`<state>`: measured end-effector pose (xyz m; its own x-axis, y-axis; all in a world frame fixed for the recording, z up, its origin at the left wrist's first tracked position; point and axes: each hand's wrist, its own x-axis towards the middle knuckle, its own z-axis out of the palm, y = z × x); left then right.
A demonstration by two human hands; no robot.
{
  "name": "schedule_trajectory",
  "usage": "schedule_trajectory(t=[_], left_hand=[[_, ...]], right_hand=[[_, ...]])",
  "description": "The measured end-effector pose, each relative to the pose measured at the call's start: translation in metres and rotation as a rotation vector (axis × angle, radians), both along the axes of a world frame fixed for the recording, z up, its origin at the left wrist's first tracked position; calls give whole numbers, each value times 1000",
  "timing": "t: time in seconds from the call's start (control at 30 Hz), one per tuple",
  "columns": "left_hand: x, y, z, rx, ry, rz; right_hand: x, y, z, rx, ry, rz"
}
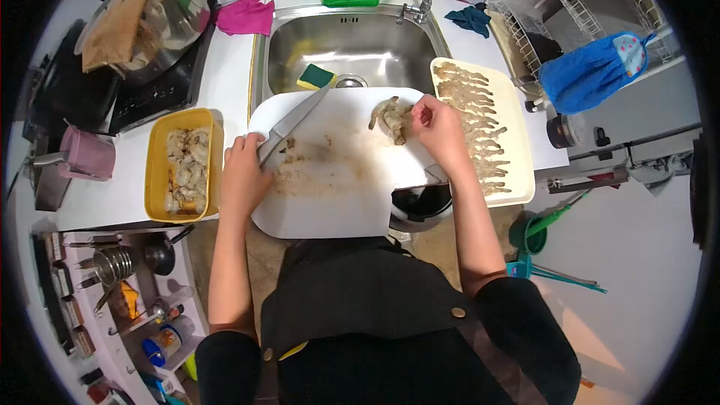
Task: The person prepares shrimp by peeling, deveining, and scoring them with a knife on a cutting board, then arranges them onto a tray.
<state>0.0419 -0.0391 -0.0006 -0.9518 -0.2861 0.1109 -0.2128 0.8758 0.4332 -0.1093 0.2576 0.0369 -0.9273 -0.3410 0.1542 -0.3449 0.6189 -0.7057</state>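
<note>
A white cutting board (322, 214) lies across the front of the sink, with wet brown residue on it. My left hand (244, 172) rests at its left edge, thumb apart from the fingers, beside the handle of a knife (296, 118) lying slantwise. Toward the board's upper right sits a small heap of greyish shrimp or shrimp shells (390, 120). My right hand (440, 131) is just right of this heap, fingers curled into a pinch; what they hold, if anything, is hidden. Unpeeled shrimp (487, 142) lie in rows on a cream tray (519, 157). Peeled shrimp (187, 169) fill part of a yellow container (159, 176).
Behind the board is a steel sink (360, 41) with a sponge (316, 77) and faucet (427, 0). A dark, round pot-like vessel (421, 206) shows below the board's cut-out corner. A large steel pot (176, 19) stands at left; a blue towel (589, 75) hangs at right.
</note>
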Motion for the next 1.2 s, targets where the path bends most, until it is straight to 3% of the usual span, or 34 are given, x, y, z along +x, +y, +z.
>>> schedule_trajectory(t=[0.07,0.17,0.27,0.4,0.5,0.6,0.7,0.77,0.87,1.0,1.1,1.2], left_hand=[[-3,-2,-2,73,-45,-3],[-5,-4,10,157,-135,-28],[4,-11,13,260,-109,-106],[20,-14,21,415,-136,-128],[27,-12,25,567,-128,-129],[33,-8,27,637,-118,-117],[40,-1,34,654,-171,-96],[44,5,37,644,-187,-96],[52,10,22,595,-181,-88],[63,25,18,546,-199,-52],[67,41,30,591,-169,-51],[72,50,33,555,-55,-201]], right_hand=[[12,-5,5,10,27,-58],[10,-4,-35,182,303,-77],[13,-13,-41,119,42,-218],[24,-18,-34,41,-14,-339],[33,-18,-16,-79,249,-303],[37,-19,8,-138,149,-177],[37,-46,-20,-405,-59,113],[57,-74,-21,-313,-323,171],[72,-92,-43,-99,-91,144],[71,-85,-49,-38,134,239],[67,-82,-47,-28,74,256],[73,-82,-19,-39,-164,225]])
